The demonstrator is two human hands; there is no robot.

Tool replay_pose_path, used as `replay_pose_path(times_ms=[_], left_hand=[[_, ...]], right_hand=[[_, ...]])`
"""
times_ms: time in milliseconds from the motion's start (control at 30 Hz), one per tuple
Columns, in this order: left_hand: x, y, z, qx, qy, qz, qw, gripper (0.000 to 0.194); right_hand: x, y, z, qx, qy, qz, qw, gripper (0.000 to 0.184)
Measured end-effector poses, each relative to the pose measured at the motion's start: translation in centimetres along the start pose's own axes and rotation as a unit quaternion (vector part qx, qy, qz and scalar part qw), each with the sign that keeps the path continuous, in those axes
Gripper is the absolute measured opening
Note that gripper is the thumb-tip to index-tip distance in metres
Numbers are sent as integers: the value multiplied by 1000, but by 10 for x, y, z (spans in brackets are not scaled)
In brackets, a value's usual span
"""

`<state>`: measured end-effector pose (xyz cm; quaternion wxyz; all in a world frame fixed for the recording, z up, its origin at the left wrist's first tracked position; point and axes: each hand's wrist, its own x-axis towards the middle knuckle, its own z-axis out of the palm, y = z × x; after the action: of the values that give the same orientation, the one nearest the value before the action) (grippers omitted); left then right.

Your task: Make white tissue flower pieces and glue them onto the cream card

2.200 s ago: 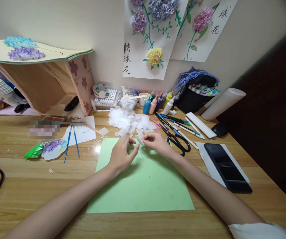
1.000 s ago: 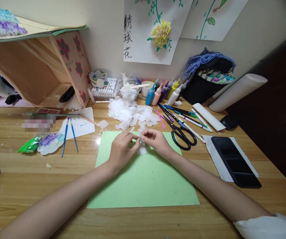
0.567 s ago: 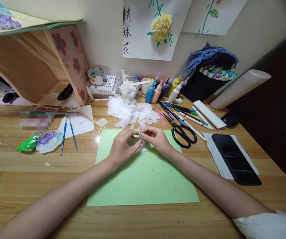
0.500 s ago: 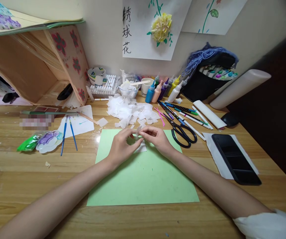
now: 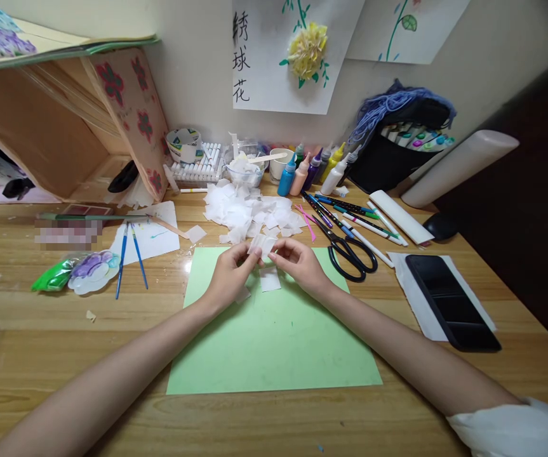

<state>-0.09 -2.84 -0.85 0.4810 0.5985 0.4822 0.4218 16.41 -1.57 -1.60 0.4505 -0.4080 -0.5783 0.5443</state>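
Observation:
Over the far part of a green sheet of paper (image 5: 274, 349), my left hand (image 5: 230, 273) and my right hand (image 5: 302, 263) pinch a small piece of thin white tissue paper (image 5: 261, 244) between them. The piece looks nearly flat, its face turned toward me. Just below it a white paper square (image 5: 270, 279) lies on the green sheet. Another pale scrap (image 5: 243, 294) shows beside my left palm, partly covered by the hand. Beyond my fingers spreads a heap of white tissue squares (image 5: 240, 209).
Black-handled scissors (image 5: 350, 257) and several pens lie right of the green sheet. A phone (image 5: 452, 304) rests on white paper farther right. Paint bottles (image 5: 286, 178) stand at the back. To the left are two blue paintbrushes (image 5: 122, 260) and a palette (image 5: 93, 273).
The tissue piece between my fingers has been opened out and now shows its face. My left thumb has risen to it, uncovering the white square below. A scrap now shows by my left palm.

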Motion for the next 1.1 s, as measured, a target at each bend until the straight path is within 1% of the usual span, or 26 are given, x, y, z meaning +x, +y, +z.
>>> replay_pose_path(times_ms=[67,100,133,167,233,267,300,367,433,467,600,867,1100], left_hand=[[-1,0,0,13,-18,-6,1000,30],[-1,0,0,24,-16,-2,1000,29],[-2,0,0,42,3,11,999,26],[-3,1,1,65,37,32,997,24],[-5,3,1,126,120,96,980,24],[-6,4,1,155,144,130,969,24],[-7,5,2,176,146,158,961,22],[-9,7,3,192,101,187,958,13],[-9,7,3,176,62,185,965,11],[-8,6,3,165,57,180,968,12],[-6,4,3,139,62,168,974,14],[-6,4,3,114,62,154,979,13],[-8,4,4,100,89,132,982,11]], right_hand=[[0,0,0,-4,-1,-3,1000,21],[0,0,0,-7,-1,-3,1000,22],[0,0,0,-10,-2,-3,1000,22],[0,-1,0,-12,-1,-2,1000,22],[-1,-1,0,-19,-2,0,1000,22],[-1,-1,0,-22,-3,1,1000,22],[-1,-1,0,-23,-4,0,1000,21],[-2,-1,0,-25,-8,-8,1000,20],[-2,-1,0,-32,-10,-18,999,19],[-2,-1,0,-37,-10,-21,999,19],[-2,-3,0,-42,-7,-17,999,20],[-1,-3,1,-6,3,6,1000,18],[-1,-6,1,-10,-3,14,1000,23]])
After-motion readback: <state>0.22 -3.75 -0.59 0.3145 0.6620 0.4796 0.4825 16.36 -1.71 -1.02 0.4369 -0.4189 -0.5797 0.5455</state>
